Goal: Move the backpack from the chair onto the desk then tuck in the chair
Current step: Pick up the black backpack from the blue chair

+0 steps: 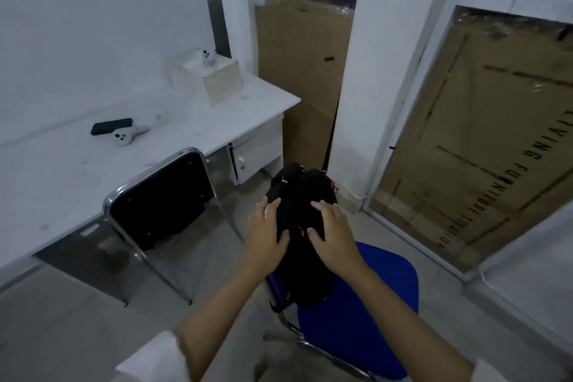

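A black backpack (302,192) stands upright on the blue seat of a chair (381,298) with a chrome frame, in the lower middle of the view. My left hand (266,234) lies on the backpack's left side with the fingers spread. My right hand (333,234) rests on its top right, fingers spread and curled over the fabric. Neither hand has closed around it. The white desk (217,115) stretches to the left.
A second chair (161,198) with a black back is pushed under the desk. On the desk lie a black phone-like slab (111,126), a white controller (124,136) and a box (206,76) holding another controller. Cardboard sheets (304,49) lean on the windows behind.
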